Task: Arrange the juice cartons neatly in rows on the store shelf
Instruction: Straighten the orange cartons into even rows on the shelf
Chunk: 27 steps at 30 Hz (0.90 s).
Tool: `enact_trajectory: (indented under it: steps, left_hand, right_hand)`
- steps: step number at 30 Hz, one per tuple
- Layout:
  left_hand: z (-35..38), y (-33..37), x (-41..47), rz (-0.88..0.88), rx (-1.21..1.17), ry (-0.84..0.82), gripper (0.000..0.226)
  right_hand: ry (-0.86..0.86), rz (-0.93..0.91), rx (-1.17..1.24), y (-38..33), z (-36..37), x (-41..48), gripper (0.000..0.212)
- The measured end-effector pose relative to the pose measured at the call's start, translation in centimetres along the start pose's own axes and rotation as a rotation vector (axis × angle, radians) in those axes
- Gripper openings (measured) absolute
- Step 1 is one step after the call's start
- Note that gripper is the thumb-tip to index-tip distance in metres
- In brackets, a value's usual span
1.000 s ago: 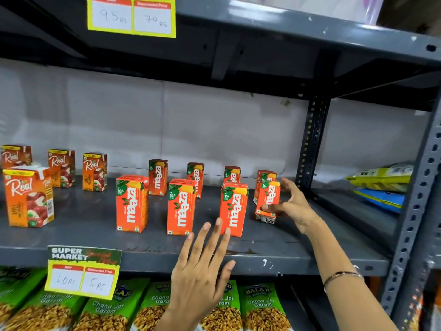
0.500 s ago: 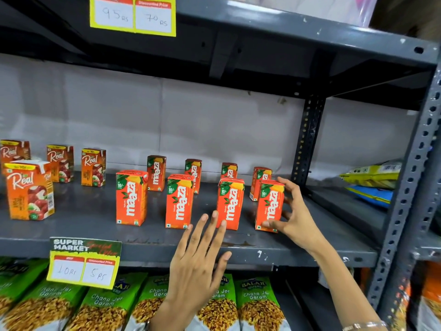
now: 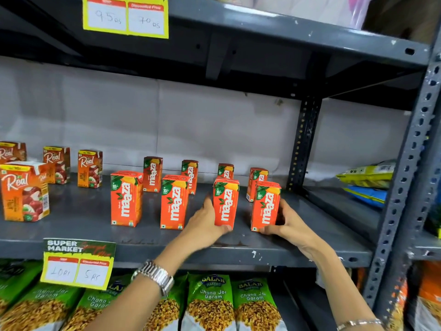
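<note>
At the front of the grey shelf (image 3: 71, 237), four Maaza cartons are stood upright in a row, long axes vertical, printed faces turned outward. The third carton (image 3: 225, 203) is gripped low by the left hand (image 3: 206, 226), thumb across its base and fingers behind its left side. The fourth carton (image 3: 266, 206) is clasped at its lower right corner by the right hand (image 3: 287, 223). A back row of Maaza cartons (image 3: 152, 174) is seen behind, also upright, with Real cartons (image 3: 23, 194) well apart at left
</note>
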<state>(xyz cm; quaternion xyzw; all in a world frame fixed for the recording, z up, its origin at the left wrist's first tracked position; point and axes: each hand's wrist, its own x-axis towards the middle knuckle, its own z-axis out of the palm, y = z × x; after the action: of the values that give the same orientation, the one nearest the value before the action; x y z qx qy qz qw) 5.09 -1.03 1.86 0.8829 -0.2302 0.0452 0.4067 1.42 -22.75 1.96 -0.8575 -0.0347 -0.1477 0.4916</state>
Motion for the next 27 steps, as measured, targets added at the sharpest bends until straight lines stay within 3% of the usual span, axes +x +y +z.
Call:
enact_trajectory:
  steps: [2,8,27]
  left_hand:
    - [-0.6,-0.4,0.4,0.023,-0.044,-0.040,0.076]
    - [-0.6,-1.2,0.1,0.141,-0.139,-0.127,0.079]
    - [0.2,-1.3,0.4,0.154,-0.047,-0.043,0.080]
  right_hand:
    - [-0.025,0.011,-0.007,0.1,-0.5,-0.1,0.068]
    - [0.065,0.020,0.012,0.7,-1.4,-0.8,0.074]
    - [0.106,0.011,-0.027,0.3,-1.1,-1.2,0.074]
